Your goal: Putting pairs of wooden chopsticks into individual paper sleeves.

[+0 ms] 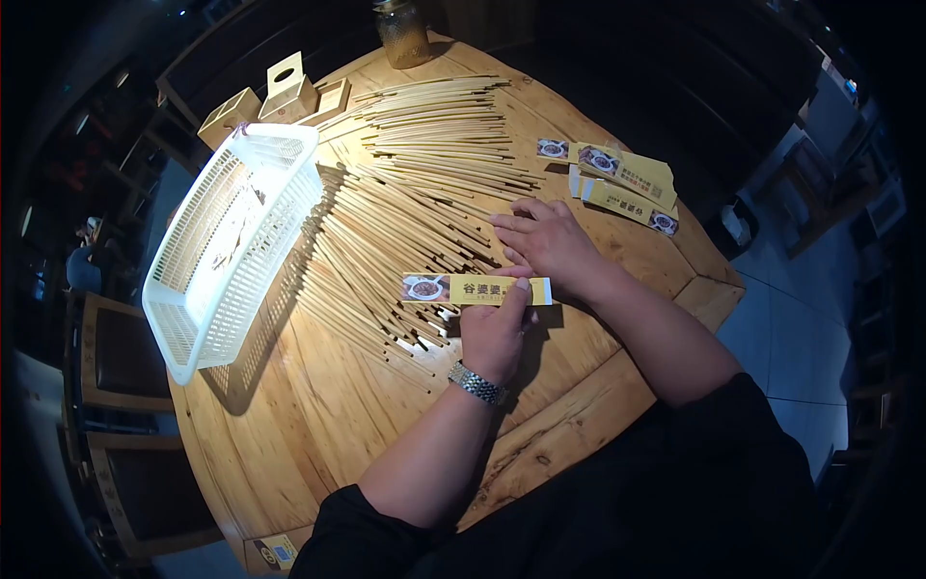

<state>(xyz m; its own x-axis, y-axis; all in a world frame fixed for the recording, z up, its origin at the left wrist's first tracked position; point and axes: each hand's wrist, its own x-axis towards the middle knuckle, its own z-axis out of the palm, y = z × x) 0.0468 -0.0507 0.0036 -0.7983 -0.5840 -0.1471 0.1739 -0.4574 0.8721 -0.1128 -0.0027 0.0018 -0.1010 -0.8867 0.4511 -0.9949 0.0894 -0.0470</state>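
My left hand, with a metal-link watch on its wrist, holds a yellow printed paper sleeve flat between thumb and fingers. Just beyond it, my right hand rests at the ends of the wooden chopsticks, its fingertips at one stick; whether it grips that stick cannot be told. The many chopsticks lie fanned out over the wooden table. Several more paper sleeves with printed food pictures lie in a loose, overlapping pile to the right of my right hand.
A white plastic basket stands tilted at the left of the chopsticks. Behind it are small wooden boxes. An amber glass jar stands at the far edge. Chairs stand left of the table, and a person is in the left background.
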